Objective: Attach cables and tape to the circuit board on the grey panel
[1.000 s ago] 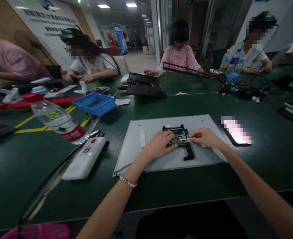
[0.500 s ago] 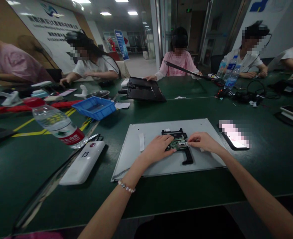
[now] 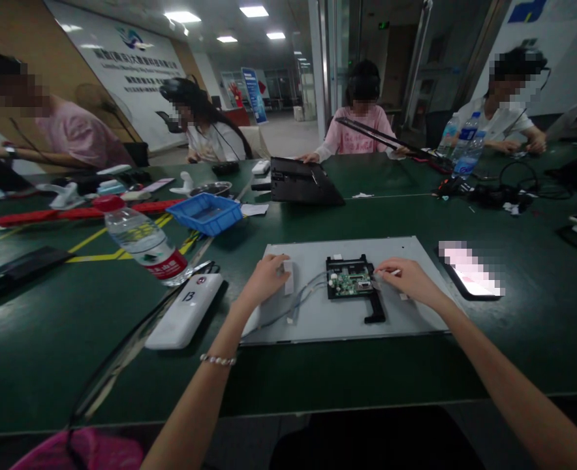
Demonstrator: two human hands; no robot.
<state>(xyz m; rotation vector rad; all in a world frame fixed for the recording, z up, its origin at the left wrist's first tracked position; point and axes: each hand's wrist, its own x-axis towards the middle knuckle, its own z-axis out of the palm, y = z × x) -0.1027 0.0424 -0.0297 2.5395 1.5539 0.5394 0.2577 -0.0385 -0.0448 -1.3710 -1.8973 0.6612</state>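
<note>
A grey metal panel [image 3: 347, 320] lies flat on the green table in front of me. On it sits a small green circuit board [image 3: 350, 282] in a black bracket. Thin wires [image 3: 301, 297] run from the board's left side across the panel. My left hand [image 3: 266, 281] rests at the panel's left part, fingers bent, tips closed on a white tape strip [image 3: 288, 279]. My right hand [image 3: 408, 277] is at the board's right edge, thumb and forefinger pinched on a small white tab [image 3: 392, 272].
Left of the panel lie a white device marked B [image 3: 185, 318], a tilted water bottle [image 3: 144, 245], a blue tray [image 3: 205, 213] and a thin black bezel [image 3: 122, 356]. A phone [image 3: 469, 277] lies to the right. Other people work across the table near a black panel [image 3: 303, 183].
My left hand has left the circuit board and moved left to the tape strip, uncovering the board and wires. My right hand stays at the board's right edge. The view shifted slightly.
</note>
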